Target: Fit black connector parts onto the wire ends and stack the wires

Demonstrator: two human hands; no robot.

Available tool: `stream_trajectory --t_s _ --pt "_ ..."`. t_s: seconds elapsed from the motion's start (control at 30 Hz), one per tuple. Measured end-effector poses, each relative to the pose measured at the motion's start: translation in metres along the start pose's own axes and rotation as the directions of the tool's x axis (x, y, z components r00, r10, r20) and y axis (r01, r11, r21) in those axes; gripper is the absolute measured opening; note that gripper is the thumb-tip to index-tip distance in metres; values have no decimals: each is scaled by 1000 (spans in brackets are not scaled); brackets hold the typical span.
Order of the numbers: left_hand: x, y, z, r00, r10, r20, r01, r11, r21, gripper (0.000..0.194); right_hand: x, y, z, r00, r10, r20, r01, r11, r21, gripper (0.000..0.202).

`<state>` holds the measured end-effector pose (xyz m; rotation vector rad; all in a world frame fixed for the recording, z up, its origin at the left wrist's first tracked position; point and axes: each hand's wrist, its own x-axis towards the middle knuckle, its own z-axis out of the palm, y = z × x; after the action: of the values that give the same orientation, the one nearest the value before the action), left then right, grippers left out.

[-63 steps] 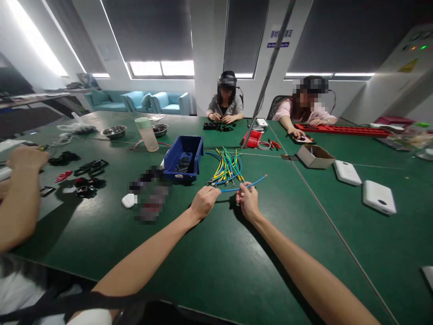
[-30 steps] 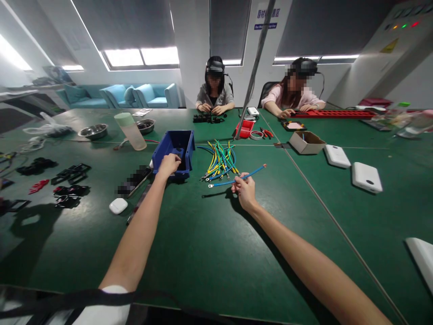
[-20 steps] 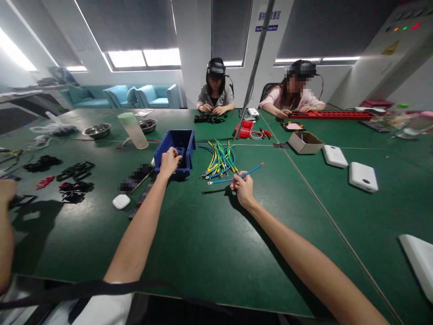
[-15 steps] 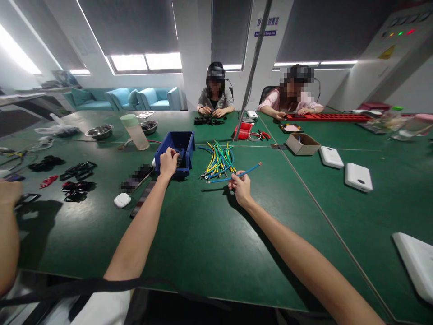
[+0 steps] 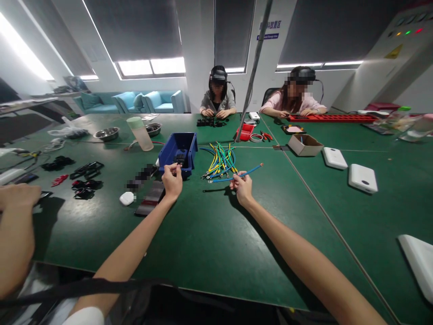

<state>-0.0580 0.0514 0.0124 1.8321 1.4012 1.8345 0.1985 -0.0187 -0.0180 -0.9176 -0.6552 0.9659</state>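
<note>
My right hand [image 5: 242, 186] is closed in a pinch around a blue cable [image 5: 250, 171]. The cable's near-left end carries a metal ring lug, and its other end looks copper-coloured. My left hand [image 5: 172, 183] is at the front wall of a blue plastic bin [image 5: 165, 151], thumb and fingers pinched together. Whatever sits between those fingertips is too small to make out. Dark parts [image 5: 180, 158] show inside the bin just behind the fingertips. Between bin and right hand lies a loose pile of blue, yellow and green cables [image 5: 221, 160] with lugs.
Another person's forearm [image 5: 16, 225] reaches in at left, near black parts [image 5: 86, 170]. A frosted bottle [image 5: 140, 135] and steel bowls [image 5: 107, 134] stand behind. A metal pole [image 5: 252, 76] rises beyond the cables. To the right are a cardboard box [image 5: 305, 145] and white devices [image 5: 362, 178].
My left hand has come out of the blue bin toward me, to its front edge. My right hand still holds the blue cable in much the same place. The view has shifted slightly.
</note>
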Motion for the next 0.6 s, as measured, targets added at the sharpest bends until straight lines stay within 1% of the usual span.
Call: stream_trajectory --t_s 0.13,0.17,0.2,0.23,0.3,0.33,0.37,0.43,0.53,0.6 --pt "-15 8 -2 997 3 71 0 999 -43 18 -5 -5 1 1000 15 10 -15 998 60 36" --pt "-19 10 -2 995 1 102 5 999 -54 17 -6 -7 1 1000 21 17 -22 997 77 35" --pt "-23 11 -1 988 6 157 3 998 -62 16 -7 -8 1 999 28 24 -30 995 91 35" --pt "-27 12 -1 970 22 241 -6 998 -67 15 -8 -10 1 999 34 27 -36 994 102 35" --pt "-33 13 0 906 63 420 -31 996 -83 13 -8 -11 1 999 37 22 -39 993 108 34" --pt "-36 14 0 873 73 483 -32 995 -93 13 -8 -11 1 999 40 18 -41 994 103 34" --pt "-37 14 0 850 72 523 -22 995 -102 12 -8 -10 1 999 41 13 -42 995 95 35" --pt "-37 14 0 833 40 551 29 993 -115 11 -7 -9 2 999 39 6 -39 997 70 35" --pt "-35 13 -1 831 -32 556 102 990 -95 7 -6 -7 3 1000 28 4 -28 999 29 35" --pt "-34 13 -1 832 -66 551 122 990 -66 7 -5 -6 3 1000 30 6 -30 1000 4 34"
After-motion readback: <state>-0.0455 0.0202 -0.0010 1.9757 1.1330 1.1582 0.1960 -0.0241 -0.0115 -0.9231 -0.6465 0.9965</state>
